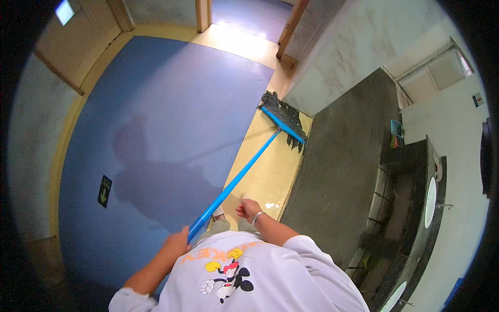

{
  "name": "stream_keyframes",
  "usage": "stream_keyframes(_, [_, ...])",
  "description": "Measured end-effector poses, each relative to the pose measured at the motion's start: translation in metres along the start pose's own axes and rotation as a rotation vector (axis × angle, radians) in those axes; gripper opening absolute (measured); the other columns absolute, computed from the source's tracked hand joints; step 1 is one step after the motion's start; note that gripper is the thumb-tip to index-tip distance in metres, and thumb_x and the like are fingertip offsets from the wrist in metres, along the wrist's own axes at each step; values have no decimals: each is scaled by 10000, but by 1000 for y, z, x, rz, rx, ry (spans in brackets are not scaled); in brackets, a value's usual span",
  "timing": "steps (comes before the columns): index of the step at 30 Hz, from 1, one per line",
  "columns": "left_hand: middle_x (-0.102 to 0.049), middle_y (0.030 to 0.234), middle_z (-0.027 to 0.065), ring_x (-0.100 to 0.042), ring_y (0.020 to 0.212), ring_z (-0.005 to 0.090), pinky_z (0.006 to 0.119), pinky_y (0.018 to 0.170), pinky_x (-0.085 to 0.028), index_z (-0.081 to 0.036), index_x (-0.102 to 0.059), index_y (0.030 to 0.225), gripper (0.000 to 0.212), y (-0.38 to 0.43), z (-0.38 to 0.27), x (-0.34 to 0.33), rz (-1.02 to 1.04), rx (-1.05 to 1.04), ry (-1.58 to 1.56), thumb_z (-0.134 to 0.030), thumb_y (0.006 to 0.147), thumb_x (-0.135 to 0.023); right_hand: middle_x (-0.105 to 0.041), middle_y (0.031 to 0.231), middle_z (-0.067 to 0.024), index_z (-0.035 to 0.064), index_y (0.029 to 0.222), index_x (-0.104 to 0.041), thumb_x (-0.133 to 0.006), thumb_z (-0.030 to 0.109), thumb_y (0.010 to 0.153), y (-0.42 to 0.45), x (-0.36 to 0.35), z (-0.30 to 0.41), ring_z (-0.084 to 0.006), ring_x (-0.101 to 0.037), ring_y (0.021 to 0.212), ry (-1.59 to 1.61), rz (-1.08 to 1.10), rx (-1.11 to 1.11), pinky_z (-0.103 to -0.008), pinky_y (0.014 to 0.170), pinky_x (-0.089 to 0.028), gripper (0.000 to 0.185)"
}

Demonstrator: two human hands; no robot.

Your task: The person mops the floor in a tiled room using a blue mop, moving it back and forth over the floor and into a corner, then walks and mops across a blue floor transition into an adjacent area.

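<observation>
My left hand [178, 242] is closed around the upper end of a blue mop handle [239, 177], low in the picture. The handle slants up and right to a wide blue mop bar [282, 125]. Dark grey mop strands [286, 111] spread beyond that bar over the yellow floor border [269, 163], partly reaching the blue floor [167, 97]. My right hand [249, 208] hangs apart from the handle, its fingers curled and nothing visible in them. A silver bracelet [257, 217] circles that wrist.
Right of the yellow border lies a dark grey floor [331, 163]. Beyond it runs a dark counter with white washbasins [430, 202]. A marbled wall corner [312, 113] juts near the mop head. At the top is a doorway [245, 35]. An arrow floor sign [104, 191] lies left.
</observation>
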State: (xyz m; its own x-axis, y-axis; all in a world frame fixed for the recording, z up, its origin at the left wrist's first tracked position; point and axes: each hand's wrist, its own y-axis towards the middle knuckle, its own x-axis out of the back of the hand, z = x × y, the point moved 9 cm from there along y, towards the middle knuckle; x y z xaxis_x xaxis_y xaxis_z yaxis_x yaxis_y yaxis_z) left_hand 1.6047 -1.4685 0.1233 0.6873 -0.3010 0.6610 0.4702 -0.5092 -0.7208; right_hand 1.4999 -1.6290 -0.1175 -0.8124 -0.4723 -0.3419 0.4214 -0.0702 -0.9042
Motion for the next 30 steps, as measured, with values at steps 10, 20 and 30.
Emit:
stream_keyframes(10, [-548,721,139,-557,665,299,411,586,-424,-113,-425,1024,406,19,78,177,88,361,404,-193,664,-596,-464,790,-133,46,879,-400,-450,258,809,182,-178,76,-262,-484,698,541,58,-149,-409,602,-453,229])
stream_keyframes(20, [-520,611,69,-533,527,249,375,460,-380,-135,-516,977,516,174,23,374,-201,-21,812,-154,500,-710,-471,636,-127,-6,783,-417,-484,26,702,258,-218,219,-239,-495,564,873,10,-146,-399,525,-456,110])
stream_keyframes(30, [-530,603,61,-538,500,224,338,444,-409,-146,-488,1021,455,346,-63,384,-30,-395,885,-259,611,-648,-469,591,-138,2,739,-425,-464,70,719,301,-74,314,-250,-480,541,1105,-273,100,-393,498,-424,81])
